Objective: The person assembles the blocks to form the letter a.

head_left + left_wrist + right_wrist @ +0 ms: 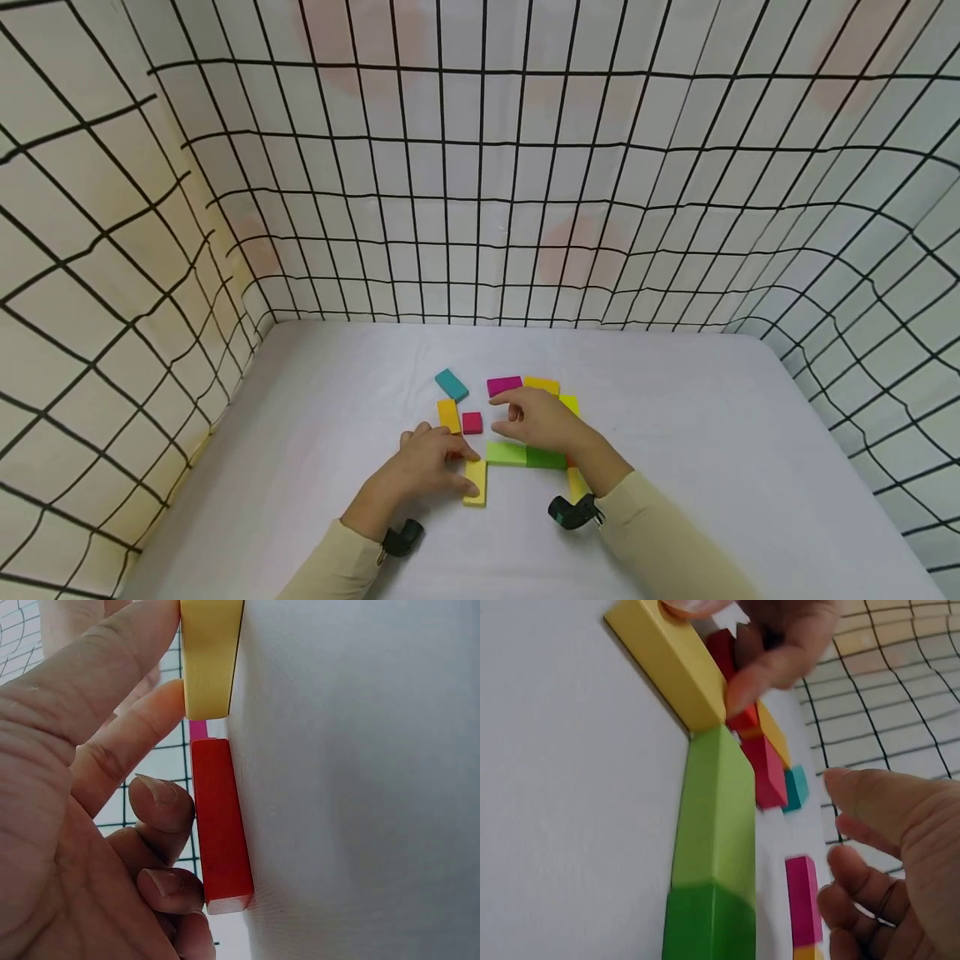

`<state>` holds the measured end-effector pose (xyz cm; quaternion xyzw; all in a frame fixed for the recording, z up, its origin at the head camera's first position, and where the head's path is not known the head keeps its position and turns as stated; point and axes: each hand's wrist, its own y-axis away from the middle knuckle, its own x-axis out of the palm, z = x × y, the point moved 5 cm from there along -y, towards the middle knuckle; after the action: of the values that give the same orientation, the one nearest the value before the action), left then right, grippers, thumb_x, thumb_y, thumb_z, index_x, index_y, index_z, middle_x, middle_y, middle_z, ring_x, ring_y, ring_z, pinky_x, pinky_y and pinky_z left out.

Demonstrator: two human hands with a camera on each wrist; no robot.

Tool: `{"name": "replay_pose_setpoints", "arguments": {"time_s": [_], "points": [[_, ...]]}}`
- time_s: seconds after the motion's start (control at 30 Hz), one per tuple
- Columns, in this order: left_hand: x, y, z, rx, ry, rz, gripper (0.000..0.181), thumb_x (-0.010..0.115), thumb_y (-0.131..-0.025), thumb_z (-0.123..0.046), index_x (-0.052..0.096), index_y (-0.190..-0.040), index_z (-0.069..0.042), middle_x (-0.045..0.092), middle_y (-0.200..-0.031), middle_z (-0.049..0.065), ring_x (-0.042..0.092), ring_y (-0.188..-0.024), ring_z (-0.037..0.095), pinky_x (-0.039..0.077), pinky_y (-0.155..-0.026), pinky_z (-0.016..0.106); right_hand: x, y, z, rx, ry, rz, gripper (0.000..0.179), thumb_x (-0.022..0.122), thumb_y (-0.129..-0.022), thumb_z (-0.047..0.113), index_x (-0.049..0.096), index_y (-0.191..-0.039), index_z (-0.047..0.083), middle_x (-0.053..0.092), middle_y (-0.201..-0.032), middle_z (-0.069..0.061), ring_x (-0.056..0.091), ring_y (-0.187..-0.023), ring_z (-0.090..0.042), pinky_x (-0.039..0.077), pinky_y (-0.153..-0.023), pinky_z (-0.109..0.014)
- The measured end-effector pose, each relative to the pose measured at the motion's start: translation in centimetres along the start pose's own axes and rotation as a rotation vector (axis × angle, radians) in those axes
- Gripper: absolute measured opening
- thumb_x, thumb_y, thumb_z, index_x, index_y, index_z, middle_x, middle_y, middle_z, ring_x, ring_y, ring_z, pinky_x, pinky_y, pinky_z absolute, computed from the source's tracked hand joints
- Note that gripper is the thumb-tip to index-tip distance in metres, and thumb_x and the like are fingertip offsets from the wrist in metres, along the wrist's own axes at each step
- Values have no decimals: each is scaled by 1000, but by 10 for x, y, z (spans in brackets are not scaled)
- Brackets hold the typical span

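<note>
My left hand (423, 467) pinches a pale yellow block (476, 485) at its two ends, between thumb and index finger. One end of that block meets a light green block (716, 802) in the right wrist view. Against the light green piece lies a dark green block (545, 458). Under the left hand's other fingers is a red block (220, 821), hidden in the head view. My right hand (542, 419) hovers over the blocks with nothing in it, its thumb and index finger apart and the other fingers loosely bent.
Beyond the hands lie a small pinkish-red block (472, 423), an orange block (447, 415), a teal block (452, 385), a magenta block (504, 385) and a yellow block (542, 384). More yellow pieces sit around my right wrist. Black wire mesh (480, 200) encloses the white table (337, 367).
</note>
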<state>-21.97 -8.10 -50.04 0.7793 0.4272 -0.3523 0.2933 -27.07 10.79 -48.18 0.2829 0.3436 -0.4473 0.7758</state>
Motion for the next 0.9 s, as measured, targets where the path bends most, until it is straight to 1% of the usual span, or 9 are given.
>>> {"name": "replay_pose_setpoints", "arguments": {"time_s": [0.1,0.2,0.37,0.53,0.63,0.7,0.9], "points": [[1,-1,0,7,12,-3,42,90,-71,-48,80,-108,-29,71,-109,-8,46,-98,16,29,-78,39,9,-7,7,35,68,32,46,78,-89,36,68,-132,19,59,-82,5,54,-73,-14,46,-64,-26],[1,-3,0,7,18,-8,42,91,-71,-47,80,-107,-29,71,-109,-8,47,-99,16,29,-78,39,16,-13,11,56,132,41,46,78,-89,37,69,-131,22,60,-80,6,55,-72,-13,47,-64,-26],[1,-2,1,-18,29,-10,42,91,-70,-46,80,-107,-30,70,-107,-8,47,-99,16,28,-78,39,24,-18,14,83,152,43,43,79,-89,36,70,-128,21,60,-76,5,54,-70,-14,46,-63,-26],[0,-1,0,-25,28,-7,42,91,-70,-46,81,-106,-30,70,-107,-8,47,-99,16,29,-78,39,27,-19,14,111,160,33,39,79,-89,35,71,-125,22,60,-75,5,54,-69,-14,46,-63,-26],[-1,-1,-1,-34,35,-7,42,92,-69,-47,81,-106,-29,70,-107,-8,47,-99,16,29,-77,39,27,-19,15,102,167,28,37,78,-89,36,71,-123,22,60,-75,5,55,-69,-14,46,-64,-26],[-1,0,-1,-38,40,-8,42,92,-69,-47,81,-106,-29,70,-107,-8,47,-99,16,29,-77,39,27,-19,15,81,169,23,35,78,-90,35,71,-121,20,60,-74,5,54,-68,-13,46,-64,-26],[0,-1,0,-21,34,-5,40,92,-70,-46,81,-105,-30,70,-106,-10,46,-96,15,27,-76,38,27,-17,14,29,182,-9,32,76,-92,33,71,-118,16,57,-72,5,52,-65,-12,42,-62,-25]]}}
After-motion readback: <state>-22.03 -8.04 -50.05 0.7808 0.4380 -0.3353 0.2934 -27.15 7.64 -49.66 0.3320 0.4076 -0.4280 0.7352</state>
